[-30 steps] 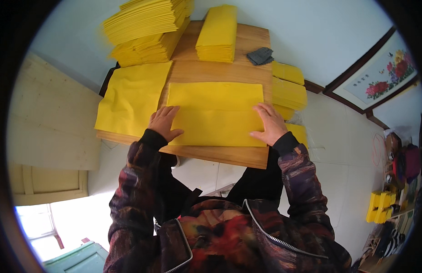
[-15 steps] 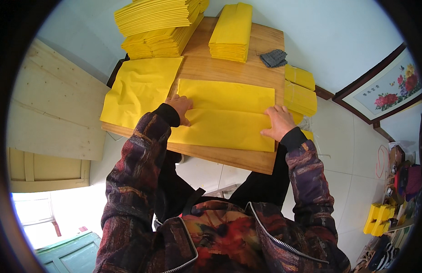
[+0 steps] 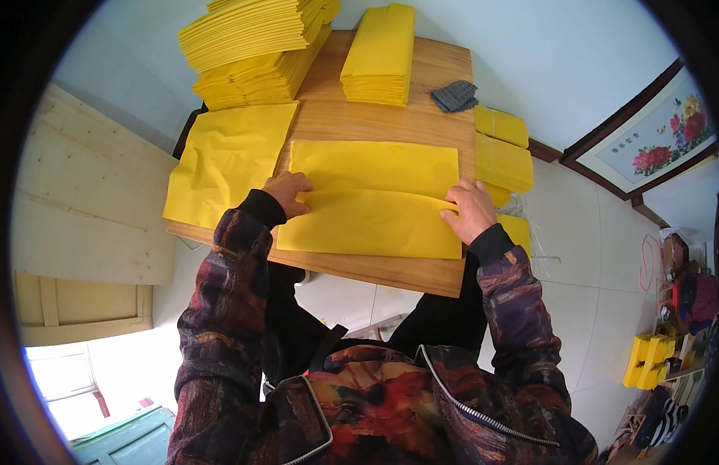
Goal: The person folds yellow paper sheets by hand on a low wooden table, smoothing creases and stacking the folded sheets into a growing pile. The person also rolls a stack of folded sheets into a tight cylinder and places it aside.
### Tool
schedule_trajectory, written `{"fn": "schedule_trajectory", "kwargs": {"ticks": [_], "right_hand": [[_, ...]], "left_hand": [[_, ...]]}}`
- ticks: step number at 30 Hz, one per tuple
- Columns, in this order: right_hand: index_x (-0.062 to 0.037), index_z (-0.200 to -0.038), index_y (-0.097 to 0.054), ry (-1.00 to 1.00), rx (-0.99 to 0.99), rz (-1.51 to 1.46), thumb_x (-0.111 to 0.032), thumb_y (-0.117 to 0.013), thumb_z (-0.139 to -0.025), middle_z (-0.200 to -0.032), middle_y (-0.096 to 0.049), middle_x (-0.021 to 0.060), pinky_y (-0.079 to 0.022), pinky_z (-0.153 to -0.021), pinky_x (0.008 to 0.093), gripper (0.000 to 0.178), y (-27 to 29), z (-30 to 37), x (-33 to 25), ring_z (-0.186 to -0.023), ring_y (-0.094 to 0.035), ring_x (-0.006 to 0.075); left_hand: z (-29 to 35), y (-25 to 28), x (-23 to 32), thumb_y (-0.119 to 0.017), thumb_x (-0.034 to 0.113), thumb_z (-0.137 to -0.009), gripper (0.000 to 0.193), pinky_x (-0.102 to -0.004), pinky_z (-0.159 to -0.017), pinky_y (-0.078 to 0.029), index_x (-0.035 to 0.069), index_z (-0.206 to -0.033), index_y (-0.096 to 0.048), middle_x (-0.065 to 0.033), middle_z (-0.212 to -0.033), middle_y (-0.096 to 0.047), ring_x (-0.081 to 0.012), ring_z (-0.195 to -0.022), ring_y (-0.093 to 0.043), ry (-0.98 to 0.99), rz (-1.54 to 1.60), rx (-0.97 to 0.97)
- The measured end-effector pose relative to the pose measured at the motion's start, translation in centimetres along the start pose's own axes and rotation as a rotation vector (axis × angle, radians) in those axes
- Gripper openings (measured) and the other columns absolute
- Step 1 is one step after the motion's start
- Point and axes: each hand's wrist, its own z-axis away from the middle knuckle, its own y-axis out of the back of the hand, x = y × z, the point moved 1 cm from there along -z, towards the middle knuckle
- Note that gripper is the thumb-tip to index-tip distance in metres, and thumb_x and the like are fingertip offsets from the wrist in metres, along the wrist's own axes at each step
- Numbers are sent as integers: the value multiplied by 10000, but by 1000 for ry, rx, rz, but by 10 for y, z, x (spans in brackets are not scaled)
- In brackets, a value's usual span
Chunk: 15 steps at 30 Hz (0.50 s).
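Observation:
A yellow paper sheet [image 3: 371, 225] lies in front of me on the wooden table, with a raised ridge running across its middle. My left hand [image 3: 287, 194] is at the sheet's left edge, thumb and fingers pinching it around the ridge. At the opposite edge, my right hand [image 3: 469, 211] grips the same ridge between thumb and curled fingers. To the left, close to my left hand, rests a wrinkled flat yellow sheet [image 3: 228, 159].
Tall stacks of folded yellow paper [image 3: 247, 46] stand at the far left of the wooden table [image 3: 321, 116]. Another stack [image 3: 379, 54] sits at the back, near a grey cloth [image 3: 454, 97]. Yellow bundles [image 3: 503, 159] are beyond the right edge; a framed flower picture [image 3: 654, 136] leans farther right.
My left hand has shifted slightly outward along the sheet's left edge. The ridge near my right hand looks a little more raised. The whole view has drifted slightly.

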Motion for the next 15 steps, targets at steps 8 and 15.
{"fn": "schedule_trajectory", "kwargs": {"ticks": [8, 15], "right_hand": [[-27, -860, -623, -112, 104, -161, -165, -672, -793, -852, -648, 198, -477, -724, 478, 161, -6, 3, -1, -844, -603, 400], [-26, -864, -627, -127, 118, -98, -175, -667, -798, -820, -655, 210, -492, -689, 484, 168, -7, -1, -1, -801, -623, 403]], "left_hand": [[1, 1, -5, -704, 214, -723, 347, -396, -812, -495, 23, -1002, -626, -185, -929, -651, -346, -931, -623, 130, 204, -3], [-2, 5, 3, -687, 219, -727, 321, -402, -750, -501, 26, -978, -631, -197, -848, -642, -343, -844, -635, 89, 135, 31]]}}
